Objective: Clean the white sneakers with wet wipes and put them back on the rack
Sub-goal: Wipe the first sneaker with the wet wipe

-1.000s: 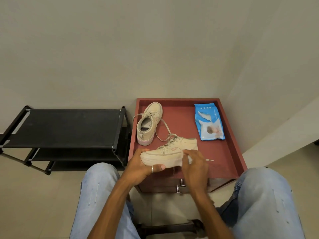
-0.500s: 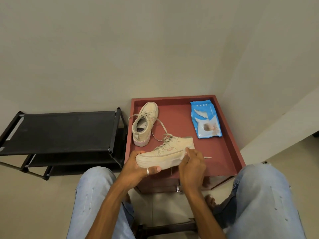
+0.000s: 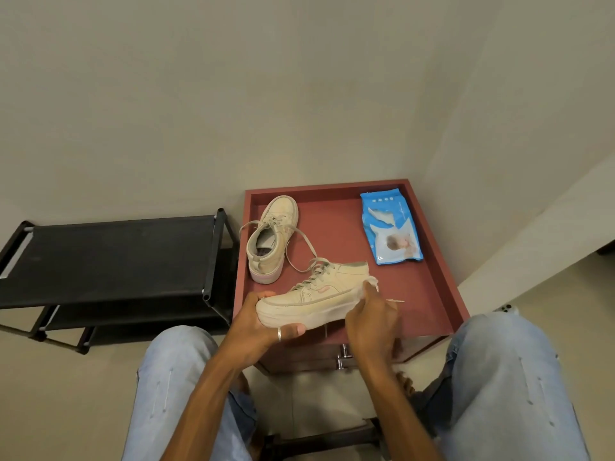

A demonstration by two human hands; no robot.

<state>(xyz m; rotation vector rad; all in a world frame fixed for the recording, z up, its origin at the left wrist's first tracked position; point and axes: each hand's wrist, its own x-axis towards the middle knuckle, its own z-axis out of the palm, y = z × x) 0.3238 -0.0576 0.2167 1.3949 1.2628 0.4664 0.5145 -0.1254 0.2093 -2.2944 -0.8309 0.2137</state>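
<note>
since a moment ago the right hand [image 3: 371, 316] has slid along the held sneaker [image 3: 312, 299] from the middle of its side toward the heel end, and it now presses a wet wipe [image 3: 367, 286] against the back of the shoe, fingers curled shut around the wipe (a white corner of it sticks up above the knuckles). the left hand [image 3: 258, 322] cups the toe end from below, thumb wrapped over the sole edge, a ring showing on one finger; its hold is firmly closed on the shoe. the sneaker lies on its side, toe to the left, raised just above the front part of the red cabinet top [image 3: 429, 294], its laces hanging loose.

the second sneaker [image 3: 271, 237] stands upright on the cabinet top near the back left corner, toe pointing away, one lace trailing toward the held shoe. the blue pack of wipes [image 3: 391, 227] lies flat near the back right corner, well apart from both shoes. the black shoe rack [image 3: 109, 257] stands just beside the cabinet on its left. knees in light jeans [image 3: 506, 384] frame the lower view
</note>
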